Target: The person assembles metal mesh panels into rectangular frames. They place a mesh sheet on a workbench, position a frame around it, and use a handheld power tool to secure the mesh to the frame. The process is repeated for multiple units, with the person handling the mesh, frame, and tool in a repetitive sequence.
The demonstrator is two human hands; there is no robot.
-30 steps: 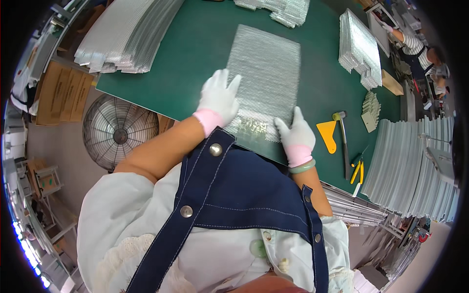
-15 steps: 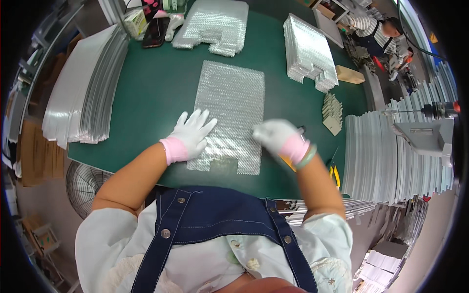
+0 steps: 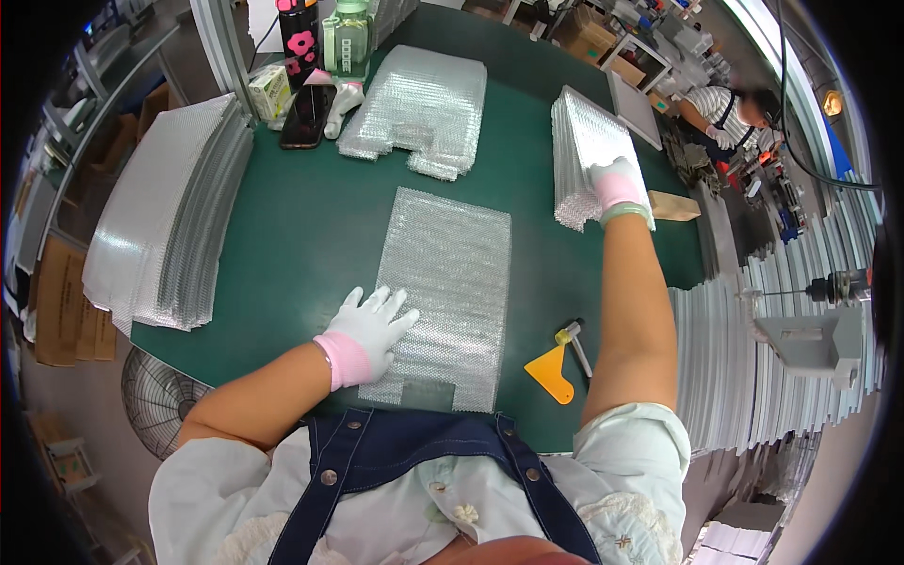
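A notched sheet of clear bubble wrap (image 3: 452, 282) lies flat in front of me on the green table. My left hand (image 3: 363, 337), in a white glove with a pink cuff, rests on its left edge, fingers spread. Farther off to the right, my gloved right hand (image 3: 617, 181) is on the near end of a stack of silvery bubble-wrap sheets (image 3: 589, 132). Its fingers look curled, but what they hold, if anything, is hidden. Between my arms lie a yellow scraper (image 3: 549, 375) and a slim tool with a grey handle (image 3: 581, 353).
Another bubble-wrap pile (image 3: 419, 104) lies at the back, beside a phone (image 3: 308, 116) and bottles (image 3: 348, 42). A tall stack of sheets (image 3: 165, 217) stands left; pale panels (image 3: 725, 367) stand right, near a wooden block (image 3: 674, 206). A co-worker (image 3: 720, 118) is at far right.
My right hand has moved from beside the flat sheet, away and right, onto the silvery stack. My left hand has stayed on the sheet. The whole view has shifted, so the table appears lower.
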